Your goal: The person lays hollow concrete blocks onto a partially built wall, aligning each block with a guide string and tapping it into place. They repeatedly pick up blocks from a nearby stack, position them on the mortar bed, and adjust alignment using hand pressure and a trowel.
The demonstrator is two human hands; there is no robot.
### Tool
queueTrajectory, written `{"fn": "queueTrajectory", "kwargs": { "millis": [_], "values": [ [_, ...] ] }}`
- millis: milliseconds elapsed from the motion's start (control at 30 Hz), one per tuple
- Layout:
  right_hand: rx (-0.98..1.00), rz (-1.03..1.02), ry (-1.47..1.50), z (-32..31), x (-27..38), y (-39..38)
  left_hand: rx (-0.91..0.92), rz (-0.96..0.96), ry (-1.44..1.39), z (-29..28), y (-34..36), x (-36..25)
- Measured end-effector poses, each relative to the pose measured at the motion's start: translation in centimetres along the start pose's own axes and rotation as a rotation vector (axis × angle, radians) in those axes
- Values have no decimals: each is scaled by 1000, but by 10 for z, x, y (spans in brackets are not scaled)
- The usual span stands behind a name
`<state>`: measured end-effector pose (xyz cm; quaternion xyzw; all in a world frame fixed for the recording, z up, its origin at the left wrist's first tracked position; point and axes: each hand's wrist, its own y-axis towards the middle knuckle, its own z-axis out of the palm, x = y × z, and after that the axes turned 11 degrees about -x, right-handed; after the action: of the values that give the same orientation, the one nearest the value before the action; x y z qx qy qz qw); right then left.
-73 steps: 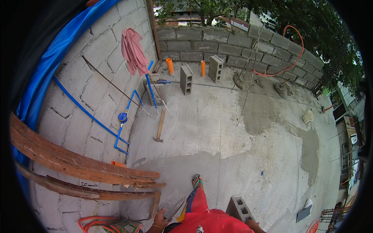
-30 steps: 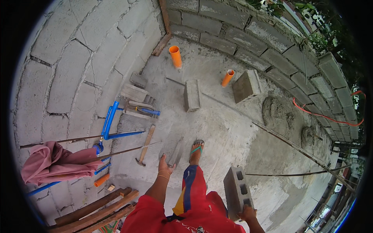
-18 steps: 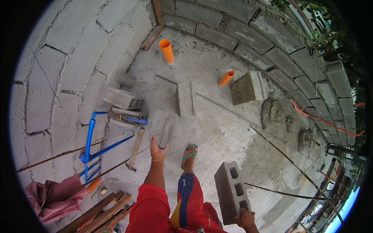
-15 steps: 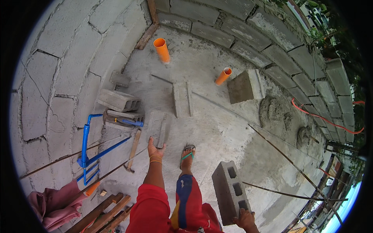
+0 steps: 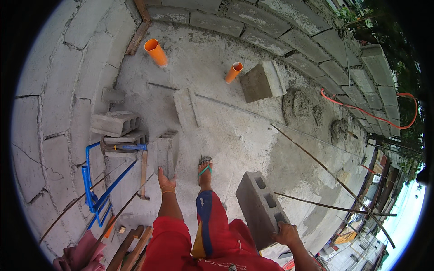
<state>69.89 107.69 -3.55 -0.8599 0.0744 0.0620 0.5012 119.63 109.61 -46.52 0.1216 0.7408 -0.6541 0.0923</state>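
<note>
My right hand (image 5: 285, 235) grips the near end of a grey hollow concrete block (image 5: 258, 210), whose row of holes faces up and right; it is held beside my right leg. In front of me, my left hand (image 5: 167, 179) is closed on the near end of a second concrete block (image 5: 166, 152), with the thumb on one side and the fingers on the other. This block looks tilted, and holes show at its far end. Whether it still touches the floor I cannot tell. A wooden-handled hammer (image 5: 143, 174) lies just left of my left hand.
Concrete blocks (image 5: 115, 123) are stacked at the left wall with a blue-handled hammer (image 5: 131, 147) on top. Blue pipes (image 5: 90, 194) stand nearby. Two orange pipes (image 5: 156, 53) (image 5: 234, 72) rise from the floor. Steel rods (image 5: 312, 162) cross the right side near mortar piles (image 5: 298, 108).
My left hand has gone from open beside the floor block to gripping it, and that block has tilted. The right hand still holds its block. The view has shifted toward the right.
</note>
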Motion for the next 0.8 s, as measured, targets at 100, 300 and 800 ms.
{"fn": "queueTrajectory", "kwargs": {
  "millis": [100,300,800],
  "values": [
    [-11,62,123,-35,1,-2,-146,-75,116,10,-13,-14],
    [-166,150,443,-101,-17,-4,-290,14,816,16,-65,-44],
    [1,390,2093,-218,-68,57,405,668,1368,105,-330,-67]
  ]
}}
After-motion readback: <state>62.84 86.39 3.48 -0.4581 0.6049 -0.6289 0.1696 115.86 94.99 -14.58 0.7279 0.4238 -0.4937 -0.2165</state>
